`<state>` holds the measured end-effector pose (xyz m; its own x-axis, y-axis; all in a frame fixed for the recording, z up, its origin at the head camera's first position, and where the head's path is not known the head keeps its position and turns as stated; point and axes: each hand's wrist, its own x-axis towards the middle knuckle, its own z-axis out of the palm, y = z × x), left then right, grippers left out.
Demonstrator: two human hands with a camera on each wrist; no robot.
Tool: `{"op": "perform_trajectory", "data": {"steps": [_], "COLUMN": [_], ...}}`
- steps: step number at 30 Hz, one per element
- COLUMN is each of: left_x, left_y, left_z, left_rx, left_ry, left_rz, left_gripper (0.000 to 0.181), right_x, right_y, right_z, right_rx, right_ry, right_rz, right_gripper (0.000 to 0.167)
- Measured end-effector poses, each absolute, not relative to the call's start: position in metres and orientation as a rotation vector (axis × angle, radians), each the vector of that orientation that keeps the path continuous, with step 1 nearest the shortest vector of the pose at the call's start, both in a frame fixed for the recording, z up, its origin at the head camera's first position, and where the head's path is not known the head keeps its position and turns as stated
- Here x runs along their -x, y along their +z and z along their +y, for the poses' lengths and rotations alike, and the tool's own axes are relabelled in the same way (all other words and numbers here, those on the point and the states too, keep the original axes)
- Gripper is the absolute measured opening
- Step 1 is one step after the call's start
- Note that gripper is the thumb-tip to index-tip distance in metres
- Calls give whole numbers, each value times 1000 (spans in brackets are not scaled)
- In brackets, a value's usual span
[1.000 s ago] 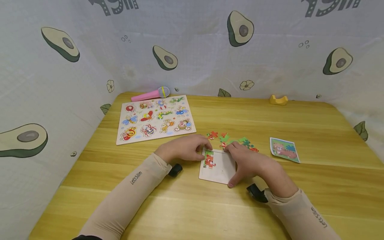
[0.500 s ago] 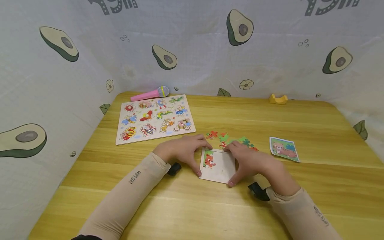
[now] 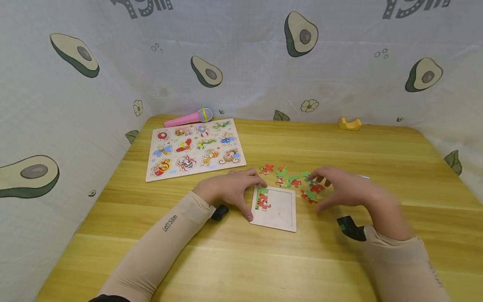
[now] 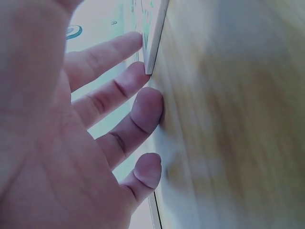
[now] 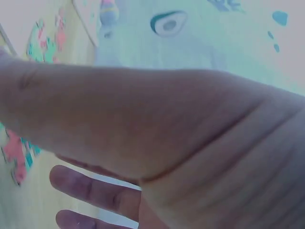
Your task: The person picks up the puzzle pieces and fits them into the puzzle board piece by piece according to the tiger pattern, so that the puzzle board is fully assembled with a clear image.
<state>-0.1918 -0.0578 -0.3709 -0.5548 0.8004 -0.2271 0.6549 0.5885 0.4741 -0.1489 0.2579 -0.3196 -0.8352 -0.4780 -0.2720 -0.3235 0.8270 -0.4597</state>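
Observation:
A white jigsaw puzzle tray [image 3: 277, 212] lies flat on the table. A few joined jigsaw pieces [image 3: 263, 199] with an orange tiger face sit in its upper left corner. My left hand [image 3: 230, 188] holds the tray's left side, thumb at the near corner and forefinger at the far one; in the left wrist view, fingertips [image 4: 147, 109] rest by its edge. Loose red and green jigsaw pieces [image 3: 293, 181] lie beyond the tray and to its right. Over the rightmost ones hovers my right hand [image 3: 343, 188], thumb apart from the fingers, with nothing visibly held.
At the back left lies a wooden insect peg puzzle [image 3: 196, 151], with a pink toy microphone [image 3: 188, 118] behind it. A yellow holder [image 3: 350, 124] stands at the back right. The right hand mostly covers a picture card [image 3: 363, 177]. Patterned cloth walls enclose the table.
My left thumb slid down to the tray's near left corner. My right hand let go of the tray's right side and moved right, over the loose pieces, uncovering some of them.

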Motion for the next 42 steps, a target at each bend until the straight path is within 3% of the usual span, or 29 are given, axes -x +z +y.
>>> {"op": "perform_trajectory", "data": {"steps": [17,42], "left_x": [192,193], "left_y": [-372,-374], "left_z": [-58,-57], "left_rx": [-1178,-1205], "left_ry": [485,482], "left_rz": [2419,2421], "left_gripper": [94,93], "right_x": [165,170], "right_y": [-329,-353], "right_z": [276,248], "right_rx": [546,557], "right_ry": [-555,-673], "right_rz": [2554,2696], "right_gripper": [50,28]}}
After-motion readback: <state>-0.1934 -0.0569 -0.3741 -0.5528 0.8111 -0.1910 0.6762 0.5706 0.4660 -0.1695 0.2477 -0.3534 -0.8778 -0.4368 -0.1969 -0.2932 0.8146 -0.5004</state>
